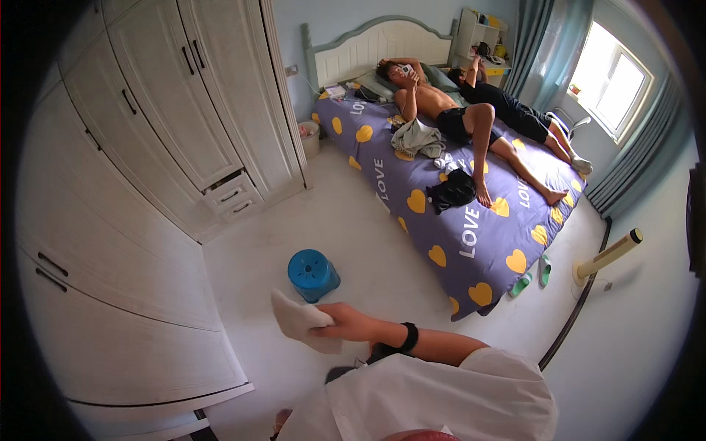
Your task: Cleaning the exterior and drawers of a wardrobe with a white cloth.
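Note:
My right hand point(348, 322) grips a white cloth point(298, 320) between thumb and fingers; one end points up and to the left, the other hangs below the hand. Whether it is a rag or a sock, I cannot tell. A black band point(409, 337) circles the right wrist. Just beyond the cloth, a blue plastic stool point(310, 267) stands upright on the pale floor point(259, 308). My left hand is out of view; a small patch of skin shows beside the white shirt point(441, 397) at the bottom edge.
White wardrobes point(149, 99) line the left side, with one small drawer point(223, 182) slightly pulled out. Two people lie on a bed with a purple heart-print cover point(386, 165). A black garment point(452, 191), green slippers point(520, 285) and a tower fan point(606, 256) are to the right.

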The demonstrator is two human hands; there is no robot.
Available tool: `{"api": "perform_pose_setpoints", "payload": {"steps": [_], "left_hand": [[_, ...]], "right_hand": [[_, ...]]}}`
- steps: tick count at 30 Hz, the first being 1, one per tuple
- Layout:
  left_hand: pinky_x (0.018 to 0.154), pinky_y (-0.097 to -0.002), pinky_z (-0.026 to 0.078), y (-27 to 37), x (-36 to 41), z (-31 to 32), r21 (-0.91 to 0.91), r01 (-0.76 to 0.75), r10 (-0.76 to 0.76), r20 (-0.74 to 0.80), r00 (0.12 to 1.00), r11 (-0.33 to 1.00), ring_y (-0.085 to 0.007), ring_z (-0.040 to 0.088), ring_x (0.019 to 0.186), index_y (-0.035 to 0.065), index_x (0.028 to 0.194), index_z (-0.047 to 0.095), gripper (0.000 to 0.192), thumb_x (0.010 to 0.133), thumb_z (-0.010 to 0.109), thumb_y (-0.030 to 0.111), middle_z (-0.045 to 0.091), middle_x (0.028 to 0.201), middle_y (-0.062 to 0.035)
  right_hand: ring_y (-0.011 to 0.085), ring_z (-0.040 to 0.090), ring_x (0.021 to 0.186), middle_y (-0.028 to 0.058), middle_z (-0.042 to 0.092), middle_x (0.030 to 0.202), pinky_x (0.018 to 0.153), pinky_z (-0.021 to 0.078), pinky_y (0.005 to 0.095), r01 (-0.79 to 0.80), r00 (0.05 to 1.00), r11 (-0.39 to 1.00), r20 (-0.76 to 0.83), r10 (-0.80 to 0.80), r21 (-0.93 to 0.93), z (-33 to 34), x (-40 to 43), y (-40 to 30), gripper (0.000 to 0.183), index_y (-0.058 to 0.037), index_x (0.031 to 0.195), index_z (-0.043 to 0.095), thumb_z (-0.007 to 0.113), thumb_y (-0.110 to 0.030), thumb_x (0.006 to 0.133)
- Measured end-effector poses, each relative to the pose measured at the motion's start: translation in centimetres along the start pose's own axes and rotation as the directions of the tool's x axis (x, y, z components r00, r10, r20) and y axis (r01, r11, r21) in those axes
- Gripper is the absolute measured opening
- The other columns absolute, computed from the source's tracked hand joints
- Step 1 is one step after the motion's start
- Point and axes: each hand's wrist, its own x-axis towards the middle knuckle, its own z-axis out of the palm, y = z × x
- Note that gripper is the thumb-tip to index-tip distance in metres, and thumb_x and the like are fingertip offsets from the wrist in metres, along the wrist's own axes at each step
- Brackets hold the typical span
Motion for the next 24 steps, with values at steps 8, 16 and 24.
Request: {"api": "perform_pose_setpoints", "payload": {"steps": [8, 16, 24], "left_hand": [[0.054, -0.0311, 0.049, 13.7, 8.1, -6.5, -0.307, -0.250, 0.218, -0.135, 0.967, 0.918, -0.0180, 0.059, 0.056, -0.0011, 0.088, 0.063, 0.023, 0.079, 0.059, 0.019, 0.065, 0.069, -0.0102], [0.054, -0.0314, 0.050, 12.5, 24.1, -13.6, 0.038, -0.156, 0.145, 0.214, 0.966, 0.987, -0.0184, 0.059, 0.055, -0.0014, 0.088, 0.062, 0.021, 0.082, 0.056, 0.018, 0.065, 0.069, -0.0108], [0.057, -0.0331, 0.052, 15.0, 36.4, -23.8, -0.172, -0.114, 0.110, -0.035, 0.993, 0.979, -0.0195, 0.063, 0.058, -0.0012, 0.091, 0.060, 0.021, 0.088, 0.051, 0.017, 0.066, 0.069, -0.0110]], "right_hand": [[0.0255, 0.062, 0.080, 0.0151, 0.064, 0.089, 0.071, 0.0468, 0.0345, 0.100, 0.989, 0.990, 0.120, -0.088, -0.103, -1.0, 13.6, -1.5, 0.030, 0.0001, 0.102, 0.057, 0.066, -0.022, 0.084], [0.0217, 0.063, 0.086, 0.0128, 0.066, 0.091, 0.076, 0.0479, 0.0325, -0.037, 0.996, 0.999, -0.086, 0.035, -0.027, -2.8, 25.2, -1.4, 0.032, 0.0000, 0.108, 0.057, 0.063, -0.023, 0.087], [0.0253, 0.062, 0.084, 0.0150, 0.065, 0.093, 0.078, 0.0471, 0.0343, -0.056, 0.989, 0.997, -0.143, 0.048, -0.057, -1.6, 32.4, -0.8, 0.033, -0.0004, 0.110, 0.056, 0.063, -0.022, 0.086]]}}
